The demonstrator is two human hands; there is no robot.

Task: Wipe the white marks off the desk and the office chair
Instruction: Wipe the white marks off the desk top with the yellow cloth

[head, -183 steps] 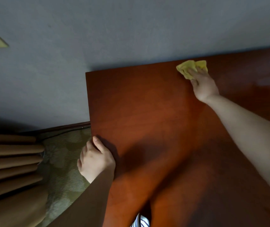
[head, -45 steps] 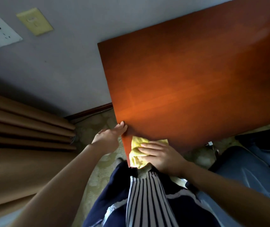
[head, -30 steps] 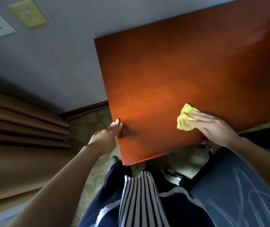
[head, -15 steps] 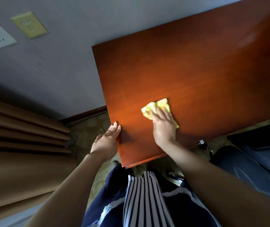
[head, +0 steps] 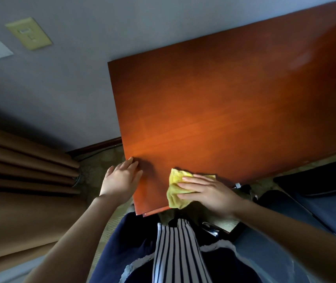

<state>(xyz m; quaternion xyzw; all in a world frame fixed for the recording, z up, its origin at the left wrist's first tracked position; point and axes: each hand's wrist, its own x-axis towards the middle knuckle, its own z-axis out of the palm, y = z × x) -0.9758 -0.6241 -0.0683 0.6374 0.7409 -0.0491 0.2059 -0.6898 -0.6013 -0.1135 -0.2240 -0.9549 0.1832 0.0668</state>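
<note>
Right hand (head: 210, 194) flat on yellow cloth (head: 176, 187), fingers extended side by side, pressing cloth against near edge of reddish wooden desk (head: 234, 111), close to front left corner; part of cloth hangs over edge. Left hand (head: 120, 179) open, fingers loosely together, resting against desk's left edge, gripping nothing. Blue office chair (head: 297, 223) at lower right, partly under desk. Brown curtain (head: 20, 180) at left; two wall plates (head: 29, 33) on grey wall (head: 71, 82).

arms: both bare, no sleeves in view
left hand (head: 120, 180): bare
right hand (head: 210, 193): bare
clothing: navy garment (head: 126, 246), white trim, navy-and-white striped panel (head: 177, 252)
</note>
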